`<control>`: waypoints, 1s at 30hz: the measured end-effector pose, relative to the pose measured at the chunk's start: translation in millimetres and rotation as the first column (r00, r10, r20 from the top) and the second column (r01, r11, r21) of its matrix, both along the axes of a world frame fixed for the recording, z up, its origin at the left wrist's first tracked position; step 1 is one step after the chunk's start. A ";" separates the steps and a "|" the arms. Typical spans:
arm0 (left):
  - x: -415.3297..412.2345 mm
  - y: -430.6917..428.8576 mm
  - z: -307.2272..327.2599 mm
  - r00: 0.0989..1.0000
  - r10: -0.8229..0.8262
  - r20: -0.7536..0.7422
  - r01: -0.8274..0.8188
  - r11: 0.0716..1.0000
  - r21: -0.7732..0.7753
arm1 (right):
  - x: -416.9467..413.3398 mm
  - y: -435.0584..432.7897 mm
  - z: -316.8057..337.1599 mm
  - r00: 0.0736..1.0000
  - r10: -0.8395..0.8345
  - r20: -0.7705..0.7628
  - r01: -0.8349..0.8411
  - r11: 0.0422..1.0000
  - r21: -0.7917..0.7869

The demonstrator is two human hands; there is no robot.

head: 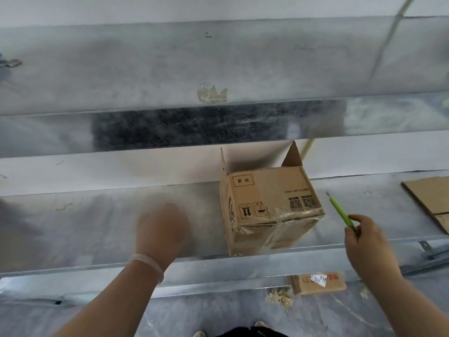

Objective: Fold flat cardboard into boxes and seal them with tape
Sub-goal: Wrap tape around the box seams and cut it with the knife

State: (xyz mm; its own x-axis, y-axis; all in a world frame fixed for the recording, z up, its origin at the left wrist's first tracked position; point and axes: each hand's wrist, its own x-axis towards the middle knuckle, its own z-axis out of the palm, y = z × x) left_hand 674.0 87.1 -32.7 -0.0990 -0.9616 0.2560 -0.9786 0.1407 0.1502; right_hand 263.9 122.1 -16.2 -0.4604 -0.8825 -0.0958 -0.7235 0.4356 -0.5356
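Note:
A brown cardboard box (269,205) lies on its side on the metal shelf (97,220), clear tape across the face nearest me and its flaps open toward the wall. My right hand (364,239) holds a green utility knife (340,211) just right of the box, blade pointing up and away. My left hand (161,229) hovers over the shelf to the left of the box, blurred and turned away from me, touching nothing that I can see. It wears a pale band at the wrist.
Flat cardboard (430,200) lies at the shelf's right end. A small labelled cardboard piece (318,282) and paper scraps (279,296) are on the floor below. A higher metal shelf (170,69) with a tape scrap (211,93) runs above.

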 end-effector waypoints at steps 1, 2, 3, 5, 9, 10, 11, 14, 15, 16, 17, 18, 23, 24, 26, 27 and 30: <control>0.2 1.6 -3.1 1.000 0.007 0.001 -0.007 1.000 -0.016 | -3.0 -5.1 -3.3 1.000 0.014 -0.003 -0.014 1.000 0.019; 0.5 2.9 -6.7 1.000 0.009 0.003 -0.009 0.999 -0.032 | -5.3 -9.8 -5.4 1.000 0.025 -0.013 -0.025 0.999 0.032; 1.1 3.7 -10.4 1.000 0.008 0.003 -0.007 0.999 -0.048 | -7.1 -14.7 -7.4 0.999 0.036 -0.026 -0.035 0.999 0.037; 3.4 5.7 -20.6 1.000 -0.009 -0.001 0.009 0.997 -0.078 | -10.4 -24.4 -12.3 0.997 0.062 -0.054 -0.059 0.996 0.060; 6.6 13.4 -40.9 0.999 -0.032 -0.004 0.031 0.996 -0.084 | -20.5 -34.9 -25.6 0.963 0.154 -0.221 -0.115 0.976 0.183; 7.2 15.0 -44.6 1.000 -0.031 0.001 0.031 0.996 -0.080 | -22.7 -34.6 -28.0 0.939 0.189 -0.286 -0.129 0.968 0.216; 7.3 16.8 -47.4 1.000 -0.027 0.001 0.027 0.997 -0.073 | -24.4 -33.1 -29.0 0.920 0.215 -0.328 -0.138 0.960 0.242; 6.2 21.7 -49.5 0.999 -0.014 0.033 0.015 0.999 -0.030 | -25.5 -29.1 -27.5 0.921 0.237 -0.309 -0.171 0.959 0.227; 5.7 23.9 -48.7 0.999 -0.011 0.046 0.012 1.000 -0.008 | -24.1 -28.4 -24.9 0.939 0.221 -0.264 -0.181 0.969 0.169; 5.5 26.5 -46.6 0.999 -0.007 0.050 0.007 1.000 0.006 | -21.6 -27.7 -20.9 0.959 0.203 -0.197 -0.192 0.979 0.074; 5.0 30.2 -41.9 0.999 -0.002 0.045 0.002 1.000 0.002 | -17.5 -26.3 -14.9 0.972 0.201 -0.118 -0.208 0.977 -0.048; 2.8 33.7 -34.7 1.000 0.008 0.016 -0.007 1.000 -0.021 | -12.2 -23.7 -6.7 0.974 0.221 -0.049 -0.227 0.957 -0.182; -54.6 42.9 46.4 0.909 -0.131 -0.396 0.001 0.950 -0.313 | 24.4 -12.6 54.8 0.834 0.528 -0.160 -0.488 0.570 -0.661; -72.7 41.2 63.8 0.902 -0.211 -0.376 0.060 0.925 -0.375 | 32.5 -15.8 62.2 0.780 0.580 -0.236 -0.564 0.487 -0.667; -104.3 32.9 83.6 0.897 -0.355 -0.263 0.216 0.872 -0.440 | 48.0 -26.9 63.7 0.673 0.653 -0.348 -0.686 0.374 -0.625; -115.5 26.8 84.9 0.888 -0.397 -0.231 0.269 0.857 -0.439 | 54.3 -32.5 59.3 0.633 0.674 -0.380 -0.724 0.341 -0.599; -129.8 12.5 70.3 0.875 -0.399 -0.275 0.267 0.871 -0.413 | 65.0 -43.4 41.9 0.612 0.681 -0.401 -0.744 0.324 -0.585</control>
